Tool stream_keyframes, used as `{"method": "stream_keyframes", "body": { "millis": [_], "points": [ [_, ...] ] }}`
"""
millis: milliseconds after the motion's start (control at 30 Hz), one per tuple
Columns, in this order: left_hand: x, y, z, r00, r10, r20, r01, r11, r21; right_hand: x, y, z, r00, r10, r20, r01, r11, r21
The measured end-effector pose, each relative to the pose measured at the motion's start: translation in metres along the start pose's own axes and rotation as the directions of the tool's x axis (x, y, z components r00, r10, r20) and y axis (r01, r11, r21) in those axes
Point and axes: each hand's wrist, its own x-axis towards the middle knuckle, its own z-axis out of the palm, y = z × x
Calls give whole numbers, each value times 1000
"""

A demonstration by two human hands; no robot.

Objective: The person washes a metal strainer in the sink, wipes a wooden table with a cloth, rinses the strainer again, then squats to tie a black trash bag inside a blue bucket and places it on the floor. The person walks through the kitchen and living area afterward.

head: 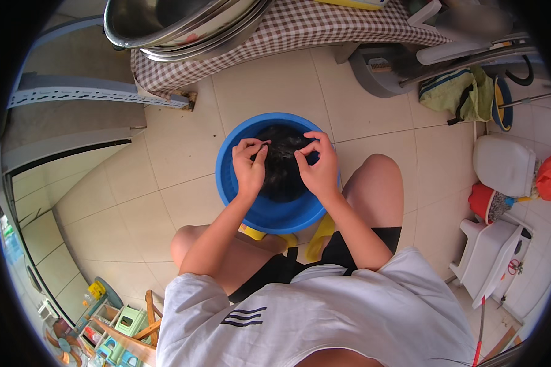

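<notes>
A round blue plastic basin [280,218] stands on the tiled floor between my feet. Inside it lies a black plastic bag [282,176], crumpled and shiny. Over the basin's left side, my left hand [251,163] pinches a bit of the black bag between thumb and fingers. At the right side my right hand [318,163] has its thumb and index finger close together at the bag's edge, with the other fingers curled; it seems to pinch the thin film. Whatever the bag may hold is hidden.
Stacked metal basins [202,36] rest on a table with a checked cloth [303,27] ahead. A metal shelf frame [96,97] is at the left, a grey dustpan [376,73] at the upper right. Along the right wall are a white lidded bin [503,163] and a red container [481,202]. Small stools [131,321] stand lower left.
</notes>
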Motion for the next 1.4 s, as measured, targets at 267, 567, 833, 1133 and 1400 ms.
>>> {"method": "stream_keyframes", "body": {
  "millis": [267,567,833,1133,1400],
  "points": [
    [-6,-6,-11,992,-40,-116,48,996,71,-15,13,-17,992,-105,66,121,929,-349],
    [3,-28,-23,991,-74,112,67,996,67,-19,22,-10,963,38,266,10,984,-176],
    [11,-9,-12,733,-402,549,673,309,-672,-12,35,23,992,-71,103,57,989,139],
    [17,-33,-10,608,-488,626,735,47,-677,-33,49,40,920,208,333,-383,662,644],
    [18,-31,-18,665,-573,478,726,347,-594,-18,35,3,867,-129,481,386,783,-487]
  ]
}}
